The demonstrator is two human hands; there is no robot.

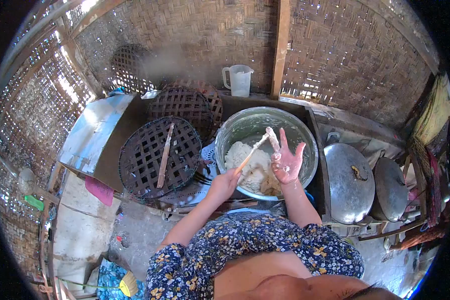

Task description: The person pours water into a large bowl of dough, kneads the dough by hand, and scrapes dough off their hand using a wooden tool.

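Note:
My left hand (224,185) is closed around the handle of a slim wooden stick or spatula (245,161), its far end coated in pale dough. That end touches the dough-covered fingers of my right hand (287,164), held palm up with fingers spread and smeared with dough. Both hands are over the near part of a large metal basin (224,131). Inside it lies a lumpy mass of whitish dough (245,156), with a browner patch (270,185) close to the near rim.
Round woven trays (135,165) lie left of the basin, a flat wooden stick (165,157) on the front one. A plastic measuring jug (240,81) stands behind. Lidded metal pots (346,192) are at the right; a blue-white box (96,131) is at the left.

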